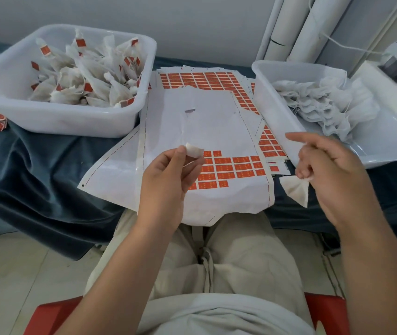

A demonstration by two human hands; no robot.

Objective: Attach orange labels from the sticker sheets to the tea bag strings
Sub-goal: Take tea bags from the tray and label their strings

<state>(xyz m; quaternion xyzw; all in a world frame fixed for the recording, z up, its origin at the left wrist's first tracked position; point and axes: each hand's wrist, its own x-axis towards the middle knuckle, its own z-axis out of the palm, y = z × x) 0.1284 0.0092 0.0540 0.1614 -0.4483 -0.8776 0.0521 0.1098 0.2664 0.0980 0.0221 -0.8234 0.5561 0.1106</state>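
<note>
Tea bag (pixel 294 189) hangs just below right hand (pixel 333 165), whose curled fingers grip its neck. Left hand (pixel 168 175) pinches white scrap (pixel 194 150) at its fingertips. String not visible; I'd tension it between grips before pressing on one of the orange labels (pixel 224 168).

A pale grey wall (pixel 192 20) is running across the far side, well beyond both the left hand (pixel 166 182) and the right hand (pixel 333 170). White tubes (pixel 313 27) are leaning against it, up past the right hand. A dark blue cloth (pixel 47 180) is draping the low work surface to the left of the left hand, hanging down in folds. Beige floor tiles (pixel 18 281) are showing below and left of that hand. A red plastic seat (pixel 47 317) is showing nearer still, under the forearms. Soft, even light is falling over everything.
</note>
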